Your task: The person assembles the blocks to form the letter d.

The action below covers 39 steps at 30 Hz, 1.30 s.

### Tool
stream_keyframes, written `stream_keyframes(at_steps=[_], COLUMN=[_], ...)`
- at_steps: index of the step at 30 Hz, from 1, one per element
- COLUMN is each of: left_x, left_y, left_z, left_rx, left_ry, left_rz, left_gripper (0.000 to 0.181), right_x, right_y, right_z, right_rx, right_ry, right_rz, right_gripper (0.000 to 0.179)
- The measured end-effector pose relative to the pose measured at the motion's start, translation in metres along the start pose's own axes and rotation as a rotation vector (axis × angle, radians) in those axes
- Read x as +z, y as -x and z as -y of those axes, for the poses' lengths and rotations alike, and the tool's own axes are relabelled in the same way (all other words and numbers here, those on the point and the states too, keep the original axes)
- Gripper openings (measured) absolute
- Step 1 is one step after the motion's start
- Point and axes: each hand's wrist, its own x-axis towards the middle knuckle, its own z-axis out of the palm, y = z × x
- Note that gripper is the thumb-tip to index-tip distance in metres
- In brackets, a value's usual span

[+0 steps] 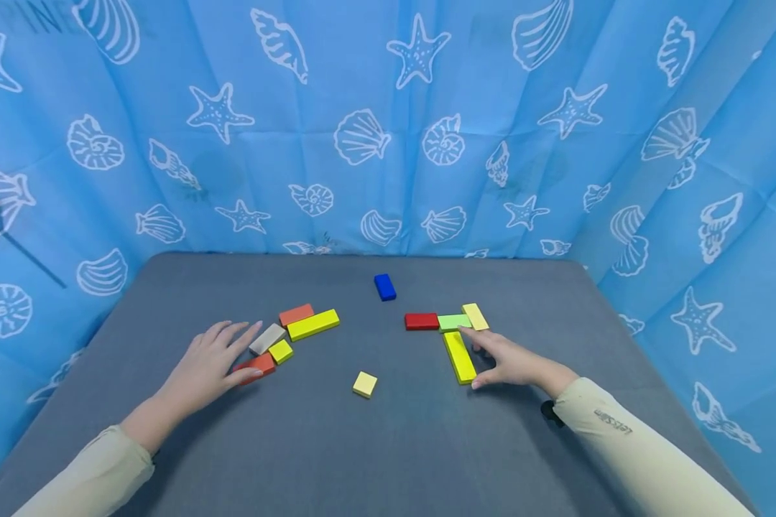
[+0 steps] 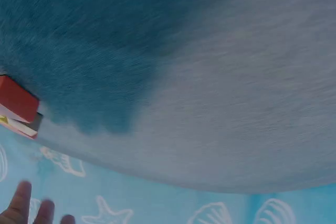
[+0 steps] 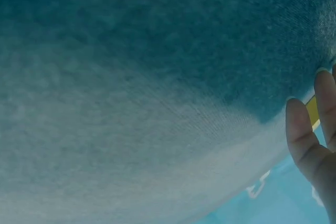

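My left hand (image 1: 205,365) hovers at the left group of blocks with spread fingers, thumb over an orange-red block (image 1: 265,364). Beside it lie a grey-beige block (image 1: 268,339), a small yellow cube-like block (image 1: 281,351), a long yellow block (image 1: 313,324) and another orange-red block (image 1: 296,314). My right hand (image 1: 511,360) is bent loosely beside a long upright-lying yellow block (image 1: 459,357), its thumb near the lower end. The index fingertip is by a light green block (image 1: 455,323); contact is unclear. A red block (image 1: 421,321) and a pale yellow block (image 1: 475,317) adjoin the green one.
A blue block (image 1: 384,287) lies alone toward the back of the grey table (image 1: 388,459). Nearer the front middle is a small pale yellow block (image 1: 365,384). Blue curtains (image 1: 388,194) with shell and starfish prints hang behind the table and at both sides.
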Motion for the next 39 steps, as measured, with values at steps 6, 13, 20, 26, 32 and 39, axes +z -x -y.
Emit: stream_keyframes(at_steps=[6, 13, 20, 26, 32, 39], left_x=[0.005, 0.018, 0.028, 0.031, 0.033, 0.036], left_y=[-0.026, -0.060, -0.079, -0.085, -0.090, -0.092], left_z=[-0.012, -0.022, -0.022, -0.019, -0.019, -0.020], left_rx=[0.012, -0.061, -0.116, -0.095, -0.104, -0.160], left_ry=[-0.022, 0.079, 0.125, 0.120, 0.100, 0.107], left_rz=[0.037, 0.207, 0.283, 0.313, 0.349, 0.342], left_gripper=[0.080, 0.077, 0.067, 0.062, 0.061, 0.056], right_x=[-0.002, -0.007, -0.010, -0.009, -0.007, -0.001], right_y=[-0.010, -0.019, -0.022, -0.023, -0.024, -0.023], right_z=[-0.001, -0.003, 0.001, 0.002, 0.003, 0.004], right_rx=[0.002, 0.050, 0.097, 0.097, 0.085, 0.081], right_ry=[-0.002, -0.039, -0.081, -0.076, -0.041, -0.044], right_rz=[0.038, 0.105, 0.158, 0.189, 0.204, 0.168], right_gripper=[0.097, 0.097, 0.093, 0.100, 0.106, 0.099])
